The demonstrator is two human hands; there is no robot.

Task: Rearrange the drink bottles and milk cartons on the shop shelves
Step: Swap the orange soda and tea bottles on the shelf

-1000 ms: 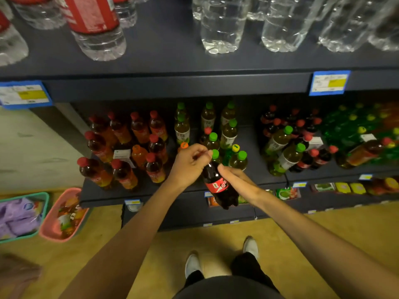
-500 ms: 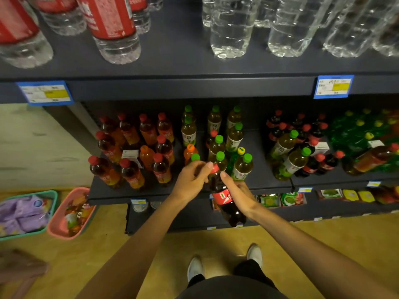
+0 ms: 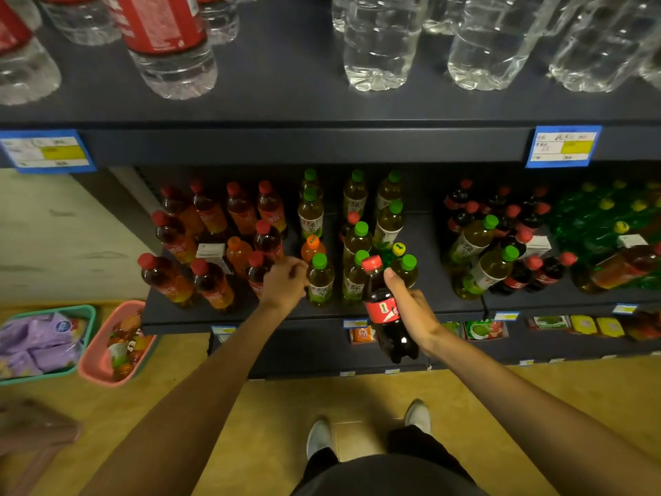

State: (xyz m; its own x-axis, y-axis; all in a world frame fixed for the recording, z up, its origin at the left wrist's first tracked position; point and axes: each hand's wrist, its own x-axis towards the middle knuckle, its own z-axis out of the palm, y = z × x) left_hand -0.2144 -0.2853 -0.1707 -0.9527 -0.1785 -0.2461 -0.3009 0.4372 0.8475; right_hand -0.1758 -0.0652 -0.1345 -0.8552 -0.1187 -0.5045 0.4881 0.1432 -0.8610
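Cola bottle (image 3: 384,309) gripped by right hand (image 3: 411,309); left hand (image 3: 284,284), fingers curled, touches green-capped bottle (image 3: 320,281).

cola bottle (image 3: 388,316): glossy dark plastic — smooth red label
shelf (image 3: 322,145): matt dark surface, probably painted metal
water bottles (image 3: 379,41): clear ribbed plastic
floor (image 3: 272,406): smooth — dull sheen

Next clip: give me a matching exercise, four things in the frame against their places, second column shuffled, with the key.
Things:
1. cola bottle
2. water bottles
3. pink basket
4. green-capped tea bottle

Places:
A. on the floor, left of the shelves
B. in the right hand
C. on the top shelf
D. middle shelf's front edge, beside the left hand

Pairs: 1-B, 2-C, 3-A, 4-D
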